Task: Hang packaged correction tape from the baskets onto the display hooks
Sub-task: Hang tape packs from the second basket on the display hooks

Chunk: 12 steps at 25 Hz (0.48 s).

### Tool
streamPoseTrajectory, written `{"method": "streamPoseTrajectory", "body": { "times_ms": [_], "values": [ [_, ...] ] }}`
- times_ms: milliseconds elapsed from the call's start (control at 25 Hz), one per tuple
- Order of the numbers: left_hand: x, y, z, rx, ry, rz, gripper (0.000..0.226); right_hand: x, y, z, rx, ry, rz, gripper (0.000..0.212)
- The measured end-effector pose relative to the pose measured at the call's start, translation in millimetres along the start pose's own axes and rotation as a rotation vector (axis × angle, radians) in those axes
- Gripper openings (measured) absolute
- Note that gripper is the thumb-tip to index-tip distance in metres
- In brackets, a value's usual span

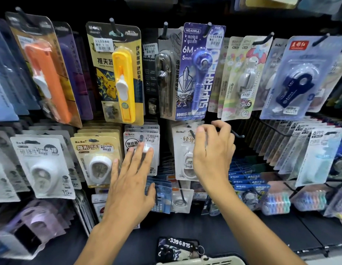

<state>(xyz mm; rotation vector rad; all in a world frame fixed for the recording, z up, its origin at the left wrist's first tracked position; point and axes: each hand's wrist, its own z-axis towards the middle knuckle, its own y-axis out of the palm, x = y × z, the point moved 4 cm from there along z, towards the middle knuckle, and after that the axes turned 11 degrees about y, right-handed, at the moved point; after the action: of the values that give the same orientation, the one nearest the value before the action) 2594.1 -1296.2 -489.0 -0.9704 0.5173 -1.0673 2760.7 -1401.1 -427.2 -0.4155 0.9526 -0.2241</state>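
Hands, two, yours, raised to the hook wall at centre frame. Left hand (133, 175): fingers straight and spread, tips pressing the white M&G blister card (145, 142); holds nothing. Right hand (213, 152): thumb up, fingers curled at the top edge of the white BoBo correction tape card (182, 150) hanging on its black display hook (192, 133); you cannot tell whether they pinch it. Pale plastic basket (202, 261): rim only, bottom centre, below a black numbered key tag (178, 245).
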Motion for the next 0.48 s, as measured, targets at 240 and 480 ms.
{"method": "streamPoseTrajectory", "body": {
  "times_ms": [240, 480],
  "values": [
    [-2.6, 0.1, -0.5, -0.008, 0.003, -0.003, 0.097, -19.8, 6.9, 11.5, -0.2, -0.025, -0.523, 0.041],
    [0.5, -3.0, 0.7, 0.005, 0.006, -0.018, 0.094, -32.2, 13.2, 15.0, -0.136, -0.123, -0.534, 0.039]
  ]
}}
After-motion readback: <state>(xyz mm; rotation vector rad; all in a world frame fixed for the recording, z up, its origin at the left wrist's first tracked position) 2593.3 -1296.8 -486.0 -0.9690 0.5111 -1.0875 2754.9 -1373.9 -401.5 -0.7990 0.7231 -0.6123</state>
